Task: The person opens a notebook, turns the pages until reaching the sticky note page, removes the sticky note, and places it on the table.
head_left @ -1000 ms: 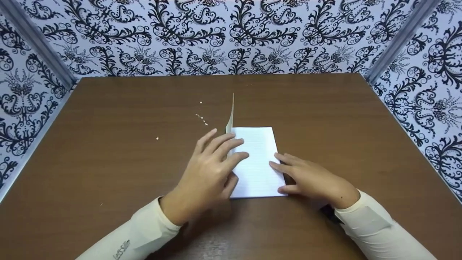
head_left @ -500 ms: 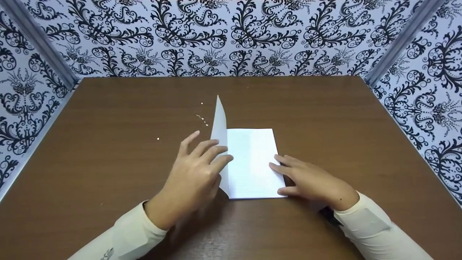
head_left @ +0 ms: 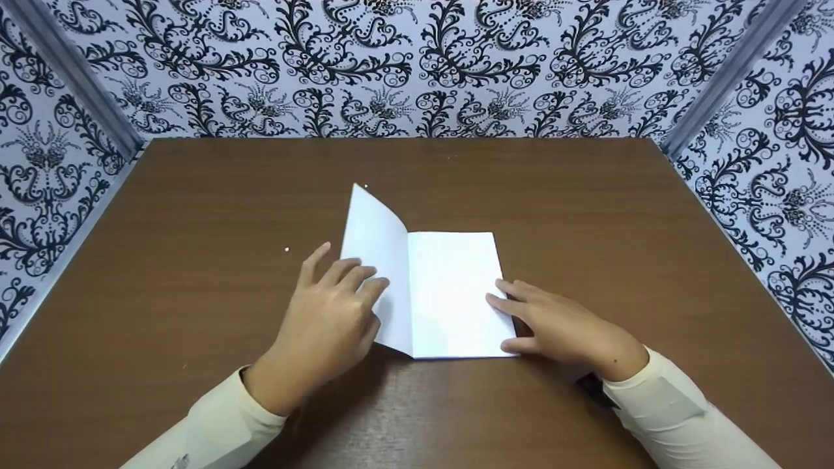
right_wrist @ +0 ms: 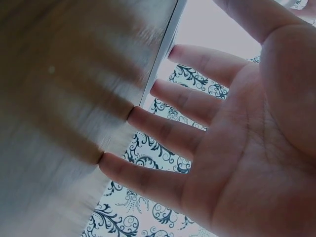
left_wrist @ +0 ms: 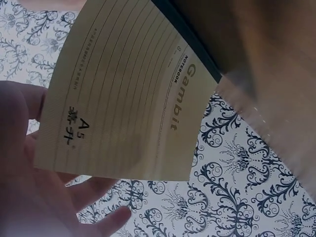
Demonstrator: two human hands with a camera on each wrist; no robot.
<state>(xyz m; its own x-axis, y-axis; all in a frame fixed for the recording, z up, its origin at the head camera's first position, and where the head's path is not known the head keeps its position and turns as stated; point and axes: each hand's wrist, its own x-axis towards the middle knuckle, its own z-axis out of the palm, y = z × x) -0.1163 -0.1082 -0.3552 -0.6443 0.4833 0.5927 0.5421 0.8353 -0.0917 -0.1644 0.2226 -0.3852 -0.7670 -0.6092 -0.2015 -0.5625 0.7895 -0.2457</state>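
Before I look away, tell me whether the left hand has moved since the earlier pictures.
Yes: the left hand moved left, away from the notebook's flat page.

The fingers reach partly behind a cream notebook cover lettered "Gambit", before scroll-patterned wall.

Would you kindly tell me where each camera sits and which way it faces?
Head: worn on the head, facing forward and down at the notebook on the table; left hand, right hand and both sleeves show.
Left wrist: worn there, facing the printed outside of the raised cover; left hand shows.
Right wrist: worn there, facing the right hand's palm side, the table and patterned wall.
Head and left wrist share cover and left hand.
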